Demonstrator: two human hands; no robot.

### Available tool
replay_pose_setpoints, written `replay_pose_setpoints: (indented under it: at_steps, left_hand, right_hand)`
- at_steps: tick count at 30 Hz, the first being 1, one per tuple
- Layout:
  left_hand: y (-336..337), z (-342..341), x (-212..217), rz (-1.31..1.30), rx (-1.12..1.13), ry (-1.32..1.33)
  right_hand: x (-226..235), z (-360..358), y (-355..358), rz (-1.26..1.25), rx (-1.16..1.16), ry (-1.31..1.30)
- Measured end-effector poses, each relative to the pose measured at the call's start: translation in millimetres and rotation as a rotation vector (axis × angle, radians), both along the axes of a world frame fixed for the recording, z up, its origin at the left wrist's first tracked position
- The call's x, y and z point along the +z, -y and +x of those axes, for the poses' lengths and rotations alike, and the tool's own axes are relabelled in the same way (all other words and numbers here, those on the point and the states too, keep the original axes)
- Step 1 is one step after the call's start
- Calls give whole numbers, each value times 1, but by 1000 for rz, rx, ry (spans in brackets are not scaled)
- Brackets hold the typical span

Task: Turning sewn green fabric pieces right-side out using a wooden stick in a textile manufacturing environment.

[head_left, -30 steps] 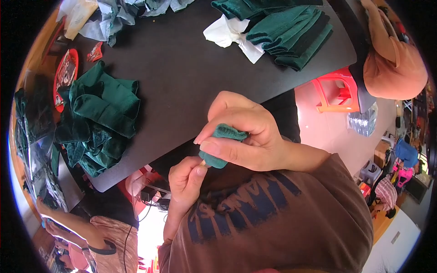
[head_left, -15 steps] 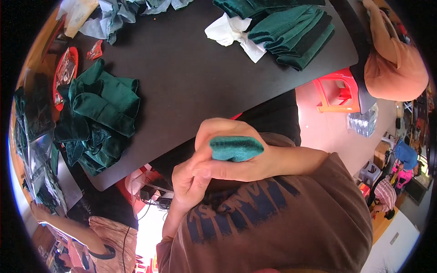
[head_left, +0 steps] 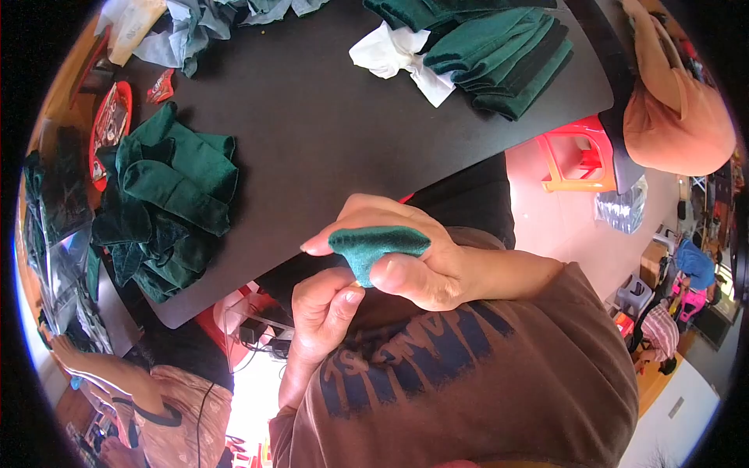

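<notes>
A small green velvet piece (head_left: 373,243) is in my right hand (head_left: 433,273), gripped between the thumb in front and the fingers behind. Its upper edge is broad, and it narrows downward to a point. At that lower point my left hand (head_left: 321,308) is closed in a pinch, thumb against curled forefinger. Exactly what sits between those fingertips is mostly hidden. Both hands are in front of my brown shirt, just off the near edge of the dark table (head_left: 312,132).
A loose heap of green velvet pieces (head_left: 175,187) lies at the table's left, beside a red tray (head_left: 100,175). Stacked green velvet (head_left: 491,58) and a knotted white cloth (head_left: 390,53) are far right. A red stool (head_left: 581,160) stands right. Other people are at left and right.
The velvet piece has shifted slightly left and now tapers down to my left fingertips. My right thumb has bent onto it, and the right fingers have opened out to the left.
</notes>
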State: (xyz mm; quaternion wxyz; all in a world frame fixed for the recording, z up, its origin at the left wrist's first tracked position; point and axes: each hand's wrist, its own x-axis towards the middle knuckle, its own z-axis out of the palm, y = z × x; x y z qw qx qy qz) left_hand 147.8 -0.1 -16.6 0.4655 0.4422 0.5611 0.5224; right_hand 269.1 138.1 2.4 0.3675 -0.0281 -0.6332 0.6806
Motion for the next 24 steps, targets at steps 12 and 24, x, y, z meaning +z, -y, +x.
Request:
replay_pose_setpoints:
  at_steps: [12, 24]
  left_hand:
    - [-8, 10, 5, 119, -88, 196]
    - [-4, 4, 4, 2, -103, 70]
  right_hand:
    - [-12, 2, 8, -41, 151, 15]
    - [-14, 10, 8, -102, 85, 150]
